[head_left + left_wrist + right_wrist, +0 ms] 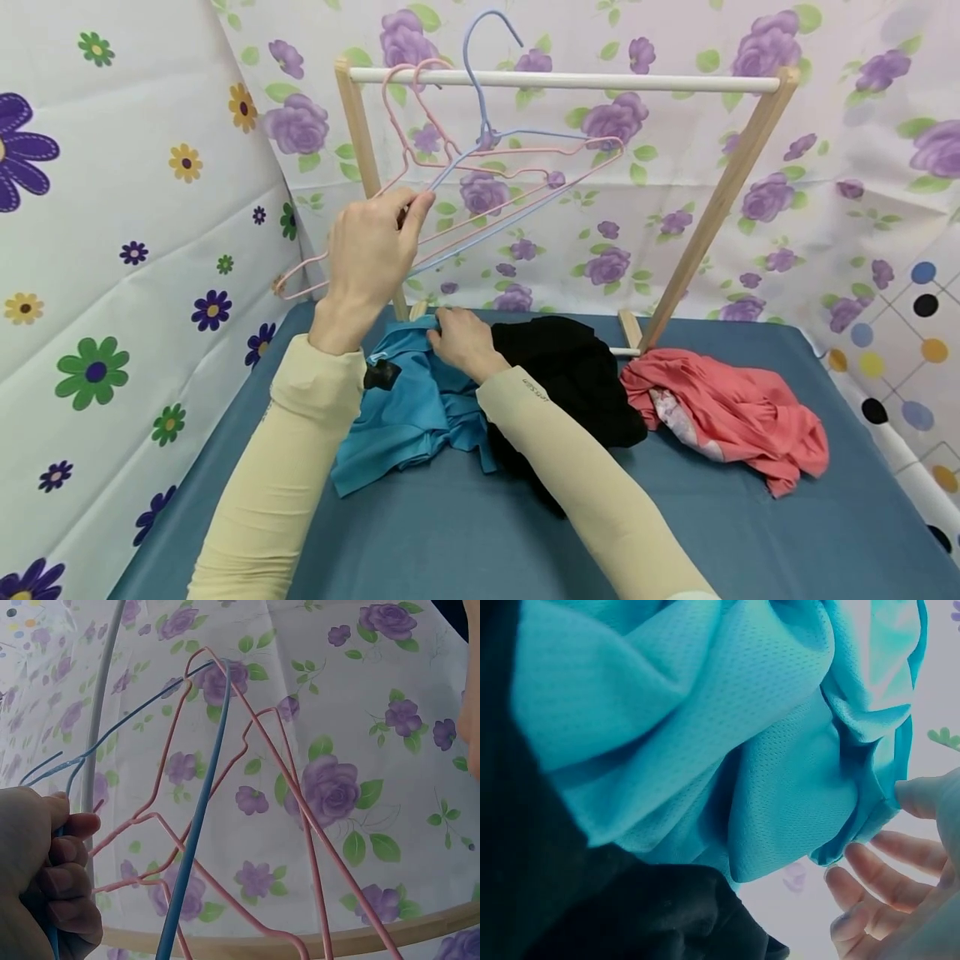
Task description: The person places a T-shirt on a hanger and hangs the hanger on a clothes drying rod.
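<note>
My left hand is raised in front of the rack and grips a blue clothes hanger by one shoulder, its hook pointing up. Just behind it, two pink hangers hang from the rack's white rod. In the left wrist view, my curled fingers wrap the blue wire at its near end. Lower down, my right hand is at the far edge of a crumpled blue garment. The right wrist view shows thumb and index finger pinching the rim of its mesh fabric.
A crumpled black garment lies beside the blue one, under my right forearm. Farther right is a coral-pink garment. The rack's wooden posts stand at the back of the blue-covered table. Flowered sheets hang behind and at the left.
</note>
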### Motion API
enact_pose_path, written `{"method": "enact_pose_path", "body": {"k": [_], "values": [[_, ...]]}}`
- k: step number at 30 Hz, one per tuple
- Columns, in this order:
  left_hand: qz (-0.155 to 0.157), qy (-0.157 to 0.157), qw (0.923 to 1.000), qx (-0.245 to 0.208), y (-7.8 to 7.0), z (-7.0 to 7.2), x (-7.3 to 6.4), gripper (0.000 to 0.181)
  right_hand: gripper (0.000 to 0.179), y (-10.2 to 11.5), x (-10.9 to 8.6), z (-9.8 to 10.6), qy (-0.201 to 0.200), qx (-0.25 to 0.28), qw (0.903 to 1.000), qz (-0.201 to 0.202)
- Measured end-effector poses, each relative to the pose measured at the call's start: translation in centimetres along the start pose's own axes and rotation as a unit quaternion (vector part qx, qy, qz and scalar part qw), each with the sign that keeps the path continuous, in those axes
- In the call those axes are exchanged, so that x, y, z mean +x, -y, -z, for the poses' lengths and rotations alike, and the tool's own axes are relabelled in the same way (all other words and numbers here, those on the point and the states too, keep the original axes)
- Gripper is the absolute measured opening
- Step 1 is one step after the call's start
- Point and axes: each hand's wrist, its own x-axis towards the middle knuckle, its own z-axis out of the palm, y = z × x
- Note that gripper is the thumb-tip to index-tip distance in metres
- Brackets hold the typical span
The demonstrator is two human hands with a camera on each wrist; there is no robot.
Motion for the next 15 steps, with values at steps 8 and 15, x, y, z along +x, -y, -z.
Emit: {"method": "enact_pose_path", "body": {"k": [8, 15], "values": [[-0.007, 0.0, 1.0, 0.004, -0.01, 0.51, 0.23, 0.039, 0.029, 0.53, 0.4, -0.19, 0.008, 0.006, 0.9999, -0.008], [-0.021, 0.013, 0.9996, 0.009, 0.27, 0.99, -0.21, 0.039, 0.031, 0.88, 0.59, -0.49, -0.009, 0.002, 0.9998, -0.019]]}}
